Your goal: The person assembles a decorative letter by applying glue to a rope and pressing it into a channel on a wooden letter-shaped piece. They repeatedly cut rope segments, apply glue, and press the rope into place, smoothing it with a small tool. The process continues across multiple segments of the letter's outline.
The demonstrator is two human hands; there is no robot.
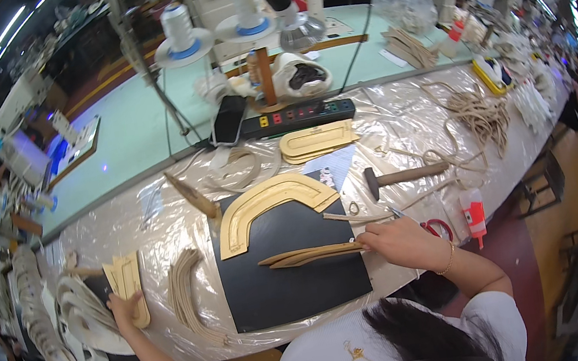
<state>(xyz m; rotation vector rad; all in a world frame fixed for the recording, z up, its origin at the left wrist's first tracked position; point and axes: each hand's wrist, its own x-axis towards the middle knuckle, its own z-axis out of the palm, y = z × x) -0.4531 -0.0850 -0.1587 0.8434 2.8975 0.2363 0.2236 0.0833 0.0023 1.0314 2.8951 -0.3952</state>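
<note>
My right hand (397, 243) is closed on the end of a long, brown, wooden-looking tool with two tapering prongs (308, 255). The tool lies across the black board (294, 292). On the board's far part is a yellow curved template (269, 197) with a slot along it. Over at the left, my left hand (125, 308) grips the lower part of some yellow slotted templates (125, 276). Red-handled scissors (437, 228) lie beside my right wrist, partly hidden by the hand. A bundle of beige cords (185, 293) rests between my left hand and the board.
A hammer (408, 175) lies right of the board, with tangled cord (477, 111) beyond it. More yellow templates (317, 140) sit near a black power strip (298, 118). A red-and-white bottle (473, 216) stands at the right edge. White curved pieces (88, 311) are piled left.
</note>
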